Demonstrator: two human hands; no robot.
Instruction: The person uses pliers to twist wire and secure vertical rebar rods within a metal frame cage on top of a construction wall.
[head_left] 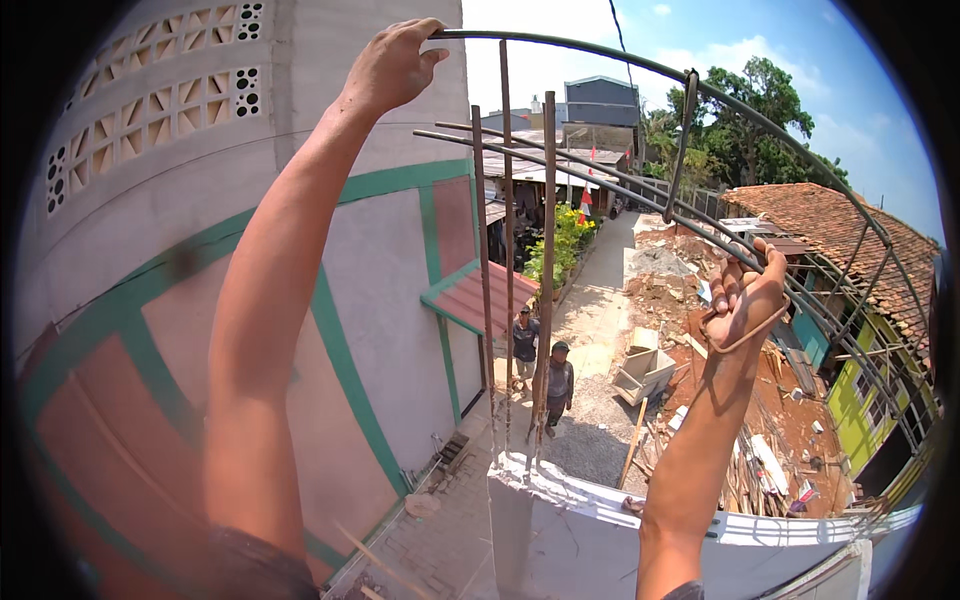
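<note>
A long cage of dark steel rebar stretches from the upper middle down toward the right rim. My left hand is raised high, its fingers closed over the near end of the top bar. Lower on the right, my right hand grips the lower bars from beneath, palm up. A thin rectangular wire stirrup loops by my right wrist. Another stirrup hangs between the upper and lower bars. Several rusty upright rebars rise from a concrete wall top, close to the cage's free bar ends.
The grey concrete wall runs below my arms. A building with green trim stands left. Two people stand on the ground below, near gravel and a wooden box. A tiled roof lies right, beside scrap timber.
</note>
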